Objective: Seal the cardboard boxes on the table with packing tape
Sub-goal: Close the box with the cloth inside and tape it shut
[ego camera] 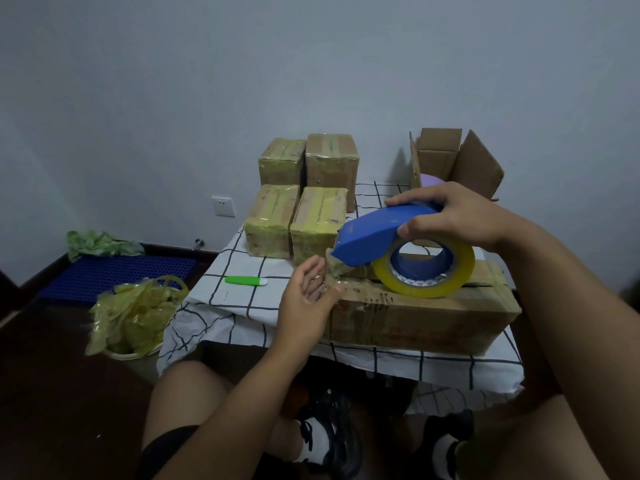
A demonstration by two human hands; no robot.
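I see a check-cloth worktop [221, 299] by a grey wall [173, 81], four taped boxes [301, 202] at centre, right grip [460, 216] grasping the tape dispenser [374, 237] over the near box [426, 317], left grip [306, 296] released on its tape end.

Blue tape dispenser [377, 233] atop long box [426, 313]
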